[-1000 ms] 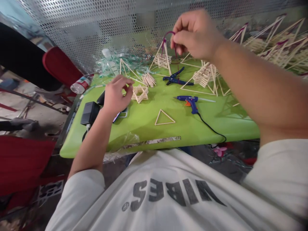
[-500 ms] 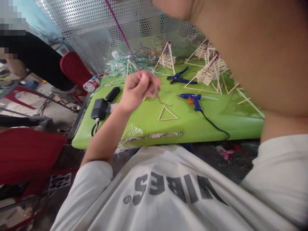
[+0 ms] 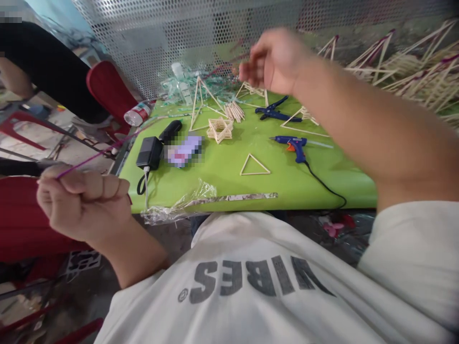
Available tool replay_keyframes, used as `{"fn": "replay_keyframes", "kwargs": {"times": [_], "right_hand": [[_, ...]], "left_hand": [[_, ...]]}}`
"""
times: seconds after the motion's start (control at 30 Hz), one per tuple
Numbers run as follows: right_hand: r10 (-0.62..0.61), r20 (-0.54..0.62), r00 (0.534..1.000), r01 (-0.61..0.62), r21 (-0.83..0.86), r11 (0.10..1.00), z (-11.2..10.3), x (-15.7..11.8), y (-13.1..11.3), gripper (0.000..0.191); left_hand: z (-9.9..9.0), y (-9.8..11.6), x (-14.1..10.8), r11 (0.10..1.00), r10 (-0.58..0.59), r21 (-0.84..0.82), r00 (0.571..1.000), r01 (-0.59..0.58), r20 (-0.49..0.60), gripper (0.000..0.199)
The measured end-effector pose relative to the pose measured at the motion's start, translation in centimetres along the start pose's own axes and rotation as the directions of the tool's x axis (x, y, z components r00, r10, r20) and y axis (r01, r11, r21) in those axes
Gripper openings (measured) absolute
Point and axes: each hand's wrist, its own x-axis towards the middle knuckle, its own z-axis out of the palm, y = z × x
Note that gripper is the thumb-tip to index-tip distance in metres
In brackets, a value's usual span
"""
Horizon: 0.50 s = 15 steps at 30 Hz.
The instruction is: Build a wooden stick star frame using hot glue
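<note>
Two bare hands are held wide apart. The left hand point(image 3: 84, 203) is a tight fist low off the lime-green table point(image 3: 222, 179), its grip shut on a thin magenta cord point(image 3: 103, 152) running up and rightward over the table. The right hand point(image 3: 274, 59) is raised above the far edge, arm outstretched, fingers curled; whether its grip pinches the cord cannot be told.
</note>
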Motion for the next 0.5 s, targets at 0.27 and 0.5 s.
{"fn": "replay_keyframes", "kwargs": {"times": [0.27,0.5], "right_hand": [[0.2,-0.214,0.956,-0.284,-0.845,0.453,-2.4,5.7,12.9,0.03],[0.213,-0.216,0.953,-0.243,-0.964,0.106,-5.1,7.4,18.8,0.058]], "left_hand": [[0.6,-2.8,-2.5,0.994,-0.112,-0.013,0.992,0.113,0.06,0.054],[0.3,-2.9,-3.8,0.981,-0.103,0.181,0.984,0.077,0.143,0.025]]}}
